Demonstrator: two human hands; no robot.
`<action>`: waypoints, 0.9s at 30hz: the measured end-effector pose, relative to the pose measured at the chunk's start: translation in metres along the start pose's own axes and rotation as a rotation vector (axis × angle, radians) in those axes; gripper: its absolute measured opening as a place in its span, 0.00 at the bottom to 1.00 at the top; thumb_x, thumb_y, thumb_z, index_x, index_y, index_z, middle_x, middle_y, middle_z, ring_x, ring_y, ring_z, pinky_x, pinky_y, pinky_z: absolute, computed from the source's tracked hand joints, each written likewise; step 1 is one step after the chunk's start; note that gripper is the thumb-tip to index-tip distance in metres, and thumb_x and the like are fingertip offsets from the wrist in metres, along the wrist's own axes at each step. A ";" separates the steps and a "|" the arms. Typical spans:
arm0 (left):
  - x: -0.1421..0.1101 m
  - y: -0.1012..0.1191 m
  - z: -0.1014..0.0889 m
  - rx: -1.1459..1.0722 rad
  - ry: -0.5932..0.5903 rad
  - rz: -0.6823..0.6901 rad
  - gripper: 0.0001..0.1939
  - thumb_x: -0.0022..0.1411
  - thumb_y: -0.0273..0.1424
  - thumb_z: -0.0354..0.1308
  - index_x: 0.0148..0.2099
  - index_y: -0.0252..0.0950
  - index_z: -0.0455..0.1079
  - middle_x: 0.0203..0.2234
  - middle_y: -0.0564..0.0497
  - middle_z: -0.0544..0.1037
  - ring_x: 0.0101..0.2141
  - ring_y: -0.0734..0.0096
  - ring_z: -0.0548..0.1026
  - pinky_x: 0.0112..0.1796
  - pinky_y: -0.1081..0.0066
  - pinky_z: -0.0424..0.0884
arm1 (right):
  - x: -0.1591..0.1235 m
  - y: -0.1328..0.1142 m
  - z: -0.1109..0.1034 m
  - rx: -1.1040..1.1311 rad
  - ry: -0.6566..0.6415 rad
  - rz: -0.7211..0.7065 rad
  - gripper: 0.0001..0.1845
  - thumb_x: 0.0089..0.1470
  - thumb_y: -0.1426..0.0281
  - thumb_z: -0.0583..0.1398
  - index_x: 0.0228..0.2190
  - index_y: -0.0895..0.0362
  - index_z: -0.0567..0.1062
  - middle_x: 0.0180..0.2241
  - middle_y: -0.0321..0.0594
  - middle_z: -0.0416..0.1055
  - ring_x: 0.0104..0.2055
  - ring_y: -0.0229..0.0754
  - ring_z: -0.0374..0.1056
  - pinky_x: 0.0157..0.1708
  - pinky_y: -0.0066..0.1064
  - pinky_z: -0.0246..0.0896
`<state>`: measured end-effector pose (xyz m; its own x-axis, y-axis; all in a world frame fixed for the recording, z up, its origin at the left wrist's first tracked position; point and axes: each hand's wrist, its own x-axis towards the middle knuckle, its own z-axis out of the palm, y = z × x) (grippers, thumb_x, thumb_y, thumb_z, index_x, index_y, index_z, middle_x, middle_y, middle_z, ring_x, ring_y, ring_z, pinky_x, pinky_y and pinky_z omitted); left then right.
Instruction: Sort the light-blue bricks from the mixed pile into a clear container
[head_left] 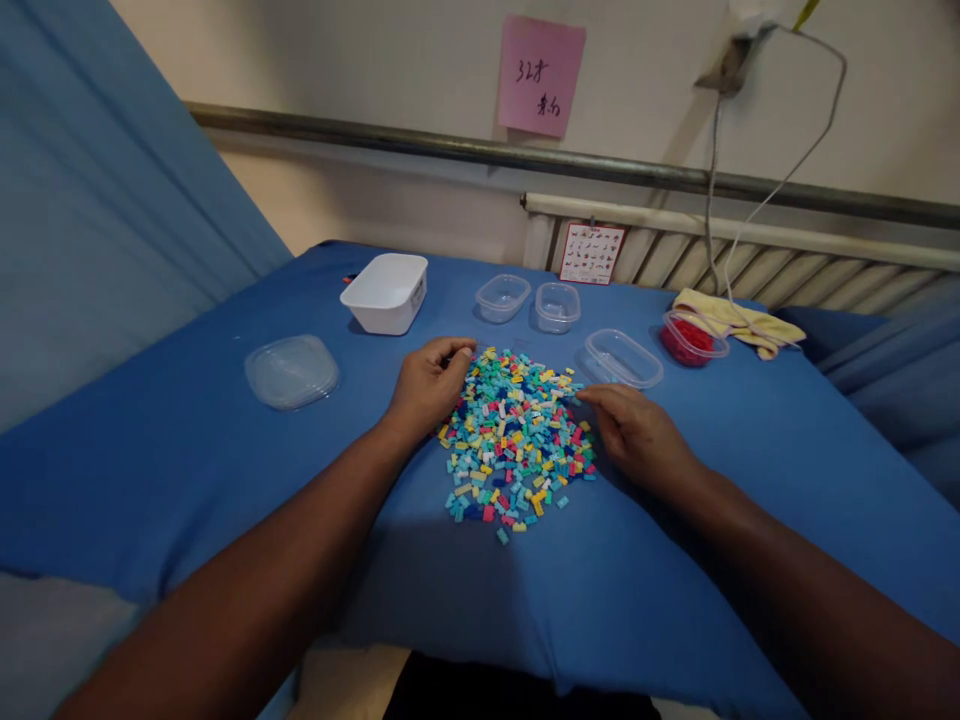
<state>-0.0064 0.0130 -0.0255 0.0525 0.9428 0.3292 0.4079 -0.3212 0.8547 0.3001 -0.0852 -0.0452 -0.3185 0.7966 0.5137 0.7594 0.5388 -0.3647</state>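
Observation:
A heap of small plastic bricks [516, 435] in teal, yellow, blue, white and pink lies in the middle of the blue-covered table [187, 450]. My left hand [427, 385] rests at the heap's left edge, fingers curled inward with the fingertips against the bricks. My right hand [637, 432] lies at the heap's right edge, fingers stretched toward the bricks and touching them. I see nothing held in either hand.
Behind the heap stand a white tub [385, 292], two small clear cups [502, 297] [557, 306], a clear oval tray [622, 358] and a clear cup of red bricks [690, 338]. A clear lid [291, 371] lies left. A yellow cloth [739, 322] and cables sit back right.

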 end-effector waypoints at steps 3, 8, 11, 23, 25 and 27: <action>0.000 0.002 0.000 0.008 0.005 0.008 0.20 0.69 0.39 0.59 0.53 0.33 0.84 0.40 0.46 0.86 0.39 0.62 0.81 0.44 0.66 0.76 | -0.002 0.001 -0.003 -0.138 -0.100 0.053 0.14 0.70 0.72 0.57 0.48 0.55 0.83 0.43 0.49 0.84 0.45 0.52 0.80 0.48 0.42 0.76; -0.001 0.002 0.000 0.000 0.012 0.035 0.19 0.69 0.38 0.59 0.52 0.34 0.85 0.41 0.46 0.86 0.41 0.61 0.82 0.49 0.63 0.77 | -0.003 -0.007 -0.005 0.007 -0.148 0.081 0.12 0.71 0.69 0.59 0.47 0.54 0.84 0.41 0.45 0.83 0.42 0.48 0.80 0.43 0.37 0.75; -0.001 0.002 0.001 0.003 0.014 0.034 0.18 0.70 0.37 0.59 0.52 0.34 0.84 0.41 0.46 0.86 0.41 0.61 0.82 0.49 0.63 0.77 | 0.001 -0.007 -0.005 0.110 -0.101 0.083 0.13 0.72 0.68 0.59 0.48 0.53 0.83 0.41 0.43 0.84 0.42 0.48 0.80 0.44 0.38 0.76; 0.000 -0.001 0.000 -0.015 0.022 0.026 0.18 0.69 0.38 0.59 0.51 0.35 0.84 0.42 0.45 0.86 0.42 0.59 0.82 0.50 0.62 0.78 | 0.009 0.005 0.006 -0.148 -0.105 0.155 0.24 0.68 0.74 0.55 0.62 0.58 0.77 0.55 0.55 0.83 0.55 0.59 0.81 0.57 0.49 0.76; 0.001 -0.001 0.000 -0.018 0.020 0.017 0.18 0.69 0.39 0.59 0.51 0.36 0.84 0.41 0.46 0.86 0.42 0.59 0.82 0.49 0.62 0.78 | 0.004 0.008 0.000 -0.154 -0.095 0.144 0.23 0.67 0.73 0.56 0.60 0.59 0.78 0.54 0.55 0.83 0.55 0.59 0.81 0.56 0.49 0.76; 0.001 -0.001 0.000 -0.015 0.021 0.013 0.18 0.69 0.39 0.59 0.52 0.37 0.84 0.40 0.46 0.86 0.42 0.59 0.82 0.49 0.62 0.78 | 0.002 0.010 -0.005 -0.163 -0.091 0.143 0.23 0.66 0.74 0.57 0.59 0.59 0.79 0.54 0.56 0.83 0.54 0.60 0.81 0.55 0.49 0.76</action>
<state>-0.0062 0.0138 -0.0261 0.0385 0.9366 0.3483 0.3939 -0.3346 0.8561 0.3100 -0.0796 -0.0447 -0.2448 0.8871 0.3912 0.8797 0.3729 -0.2950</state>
